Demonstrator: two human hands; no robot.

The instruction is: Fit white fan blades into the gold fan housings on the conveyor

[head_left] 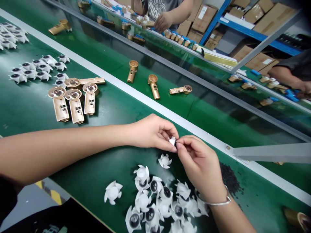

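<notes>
My left hand [155,131] is closed round a small white fan blade [172,140], its fingers hiding most of it. Meeting it from the right, my right hand [200,160] is pinched, thumb against forefinger. A tiny dark piece shows at those fingertips, touching the blade; its exact shape is too small to tell. Below both hands lies a loose heap of white fan blades [143,201], some with their dark round hubs facing up. A single blade [165,160] rests just under my left fingertips. Small black pieces [229,179] are heaped beside my right wrist.
Several gold handheld fan housings [76,106] lie at left, near rows of white blades [43,67]. More housings [153,86] sit on the green belt beyond a white rail [136,94]. A metal bar [269,152] stands at right. Co-workers' hands [164,22] work across the line.
</notes>
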